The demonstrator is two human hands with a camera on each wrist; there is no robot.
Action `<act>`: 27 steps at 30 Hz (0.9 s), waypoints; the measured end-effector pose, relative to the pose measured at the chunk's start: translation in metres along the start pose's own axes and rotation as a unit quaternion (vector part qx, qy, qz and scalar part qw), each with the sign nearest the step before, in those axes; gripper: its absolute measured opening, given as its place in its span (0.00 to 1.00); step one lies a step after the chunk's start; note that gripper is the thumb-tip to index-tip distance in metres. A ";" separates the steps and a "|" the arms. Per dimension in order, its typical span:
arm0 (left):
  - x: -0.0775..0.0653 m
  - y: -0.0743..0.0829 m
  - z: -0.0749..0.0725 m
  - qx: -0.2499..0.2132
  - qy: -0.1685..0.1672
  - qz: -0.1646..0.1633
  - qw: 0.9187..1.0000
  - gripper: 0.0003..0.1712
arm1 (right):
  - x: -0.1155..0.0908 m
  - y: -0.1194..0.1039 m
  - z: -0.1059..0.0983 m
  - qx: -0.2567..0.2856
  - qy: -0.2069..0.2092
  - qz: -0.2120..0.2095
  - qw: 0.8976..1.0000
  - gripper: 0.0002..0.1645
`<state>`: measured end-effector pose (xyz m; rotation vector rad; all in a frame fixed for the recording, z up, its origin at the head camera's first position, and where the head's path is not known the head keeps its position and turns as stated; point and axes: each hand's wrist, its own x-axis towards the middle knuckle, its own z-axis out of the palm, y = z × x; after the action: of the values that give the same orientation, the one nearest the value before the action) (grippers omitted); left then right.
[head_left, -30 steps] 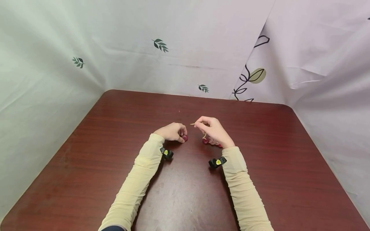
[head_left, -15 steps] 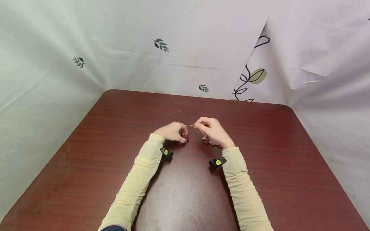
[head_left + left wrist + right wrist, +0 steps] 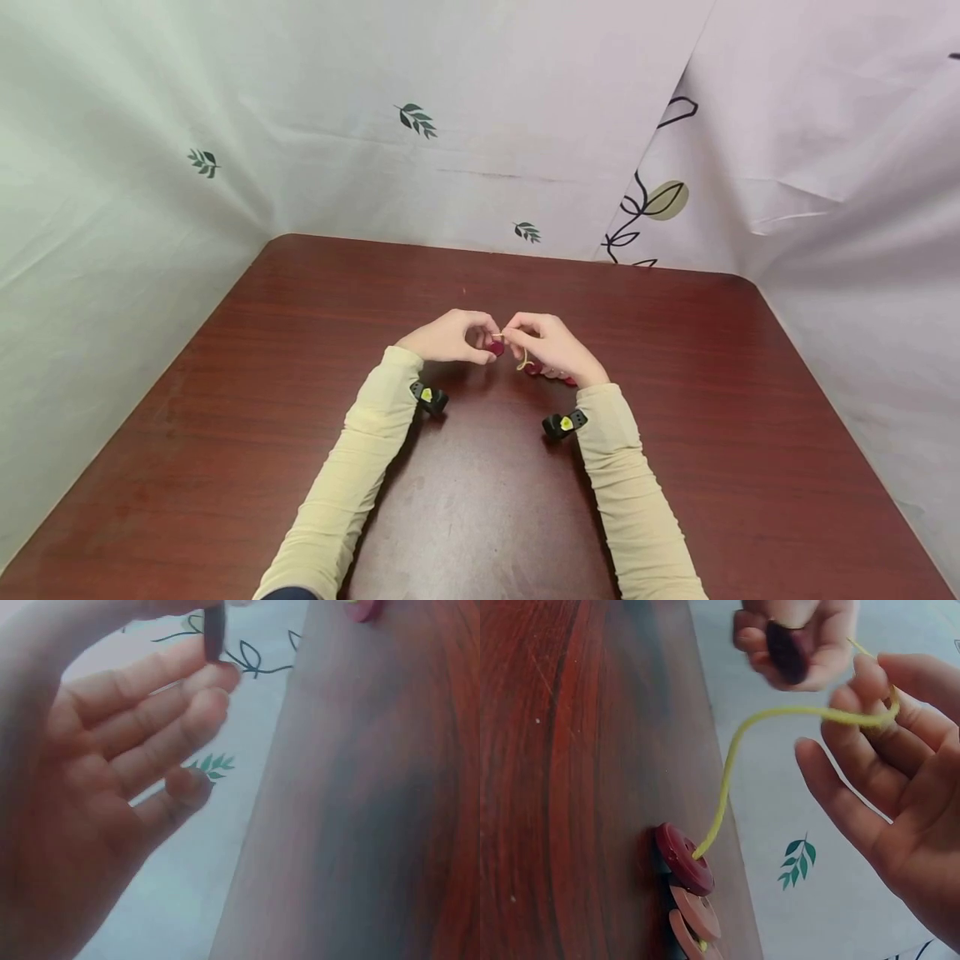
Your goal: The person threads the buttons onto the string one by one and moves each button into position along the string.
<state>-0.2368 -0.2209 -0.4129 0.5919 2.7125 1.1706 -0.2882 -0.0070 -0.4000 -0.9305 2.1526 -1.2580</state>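
Observation:
In the head view my left hand point(image 3: 480, 343) pinches a dark red button point(image 3: 496, 347) just above the table. My right hand point(image 3: 516, 337) pinches the free end of a yellow string point(image 3: 522, 362), almost touching the button. The string runs down to a row of strung buttons point(image 3: 551, 372) lying under that hand. The right wrist view shows the string point(image 3: 780, 716) leading from my right hand's fingers point(image 3: 877, 720) to a dark red strung button point(image 3: 685, 859), with pinkish buttons point(image 3: 697, 913) behind it and the left hand's button point(image 3: 786, 649) ahead. In the left wrist view the button point(image 3: 214, 634) appears edge-on at the fingertips.
The hands work at the middle of a dark red-brown wooden table point(image 3: 480, 500) with rounded corners. Pale cloth with leaf prints point(image 3: 416, 118) hangs close around its far and side edges. Black wrist cameras point(image 3: 429, 397) sit on both cream sleeves.
My left hand has lifted the dark red button off the table and brought it right, up to the string end. My right hand has shifted slightly down and left to meet it.

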 end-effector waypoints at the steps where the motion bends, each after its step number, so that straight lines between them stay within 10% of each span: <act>1: 0.000 0.001 0.000 -0.007 0.004 0.005 1.000 0.13 | 0.000 0.000 0.000 0.000 -0.003 0.001 1.000 0.16; 27: -0.004 0.009 -0.005 -0.040 0.054 0.030 0.997 0.15 | 0.002 0.003 -0.001 0.007 0.025 -0.063 0.998 0.15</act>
<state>-0.2319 -0.2203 -0.4029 0.6210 2.7377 1.3563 -0.2910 -0.0070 -0.4019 -1.0542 2.1501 -1.3684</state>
